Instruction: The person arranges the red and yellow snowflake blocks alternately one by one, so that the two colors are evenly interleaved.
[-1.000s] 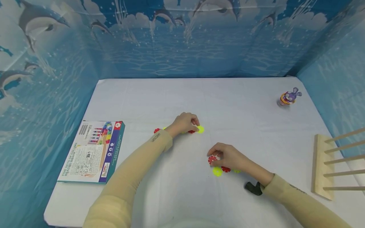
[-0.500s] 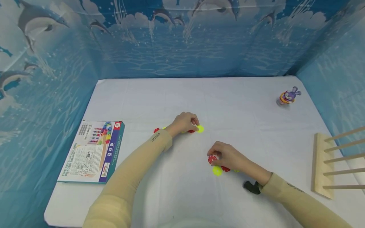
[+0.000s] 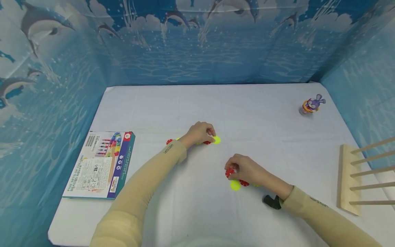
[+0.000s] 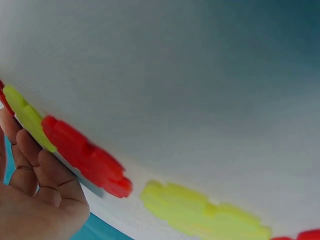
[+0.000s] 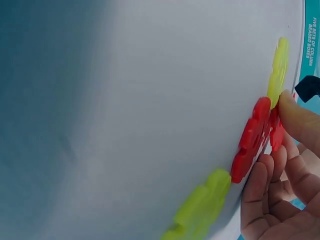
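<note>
My left hand (image 3: 200,133) curls its thumb and index finger at the right end of a row of red and yellow notched plastic discs. A yellow disc (image 3: 217,140) ends that row, and a red disc (image 3: 207,142) adjoins it. In the left wrist view, another red disc (image 4: 87,157) and a yellow disc (image 4: 202,210) continue the row, partly out of frame. Nearer, my right hand (image 3: 248,169) pinches a red notched disc (image 3: 229,173) between thumb and fingers. Beside it lie a yellow disc (image 3: 235,185) and another red disc (image 5: 250,142); the hand partly covers this second group.
A flat cardboard box (image 3: 98,164) lies at the left of the white table (image 3: 172,106). On the right stands a wooden frame (image 3: 350,180) with several pegs. A purple rabbit-eared toy (image 3: 312,104) sits at the back right. A black object (image 3: 271,202) is by the right wrist.
</note>
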`<state>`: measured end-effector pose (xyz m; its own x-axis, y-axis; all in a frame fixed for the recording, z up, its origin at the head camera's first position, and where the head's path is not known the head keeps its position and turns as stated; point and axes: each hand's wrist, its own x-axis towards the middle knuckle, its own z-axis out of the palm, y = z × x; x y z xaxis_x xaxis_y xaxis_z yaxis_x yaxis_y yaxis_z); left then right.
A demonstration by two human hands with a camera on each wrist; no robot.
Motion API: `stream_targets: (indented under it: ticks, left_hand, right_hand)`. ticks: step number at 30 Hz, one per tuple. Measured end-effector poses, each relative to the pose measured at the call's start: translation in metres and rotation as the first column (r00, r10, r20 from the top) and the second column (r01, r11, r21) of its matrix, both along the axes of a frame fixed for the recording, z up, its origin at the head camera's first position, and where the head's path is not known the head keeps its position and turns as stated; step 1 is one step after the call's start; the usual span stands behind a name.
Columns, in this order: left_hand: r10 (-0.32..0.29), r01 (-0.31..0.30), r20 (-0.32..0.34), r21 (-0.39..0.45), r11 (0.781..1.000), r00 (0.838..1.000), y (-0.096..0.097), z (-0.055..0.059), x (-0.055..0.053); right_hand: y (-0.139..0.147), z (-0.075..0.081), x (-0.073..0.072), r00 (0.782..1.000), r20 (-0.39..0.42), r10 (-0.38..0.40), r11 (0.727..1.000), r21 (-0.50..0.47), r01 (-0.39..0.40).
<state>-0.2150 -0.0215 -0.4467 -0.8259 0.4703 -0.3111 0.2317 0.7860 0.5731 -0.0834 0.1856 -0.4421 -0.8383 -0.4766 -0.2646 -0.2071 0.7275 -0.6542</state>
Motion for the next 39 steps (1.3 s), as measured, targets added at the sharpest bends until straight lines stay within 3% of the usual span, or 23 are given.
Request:
stream_targets:
  ticks: [8,12,20,29,39]
  left_hand:
    - [-0.002,0.002,-0.001,-0.008,1.0,1.0,0.0,0.002,0.001]
    - [-0.003,0.003,-0.002,-0.015,1.0,1.0,0.001,0.003,0.0]
    - [0.002,-0.002,0.004,-0.023,1.0,1.0,0.001,0.002,0.0]
    - [0.006,-0.006,0.012,-0.029,1.0,1.0,0.001,0.003,-0.001]
    - [0.004,-0.004,0.024,-0.018,1.0,1.0,0.002,0.001,-0.001]
  right_hand:
    - [0.005,0.005,-0.008,0.995,0.096,0.039,0.998,-0.049,-0.034]
    - [0.009,0.008,-0.016,0.989,0.148,0.025,0.997,-0.075,-0.014]
    - [0.013,0.014,-0.044,0.993,0.1,-0.056,0.995,-0.072,0.063]
    - [0.007,0.014,-0.076,0.984,0.052,-0.171,0.983,-0.058,0.174]
    - [0.0,0.008,-0.101,0.964,0.115,-0.239,0.97,-0.022,0.243]
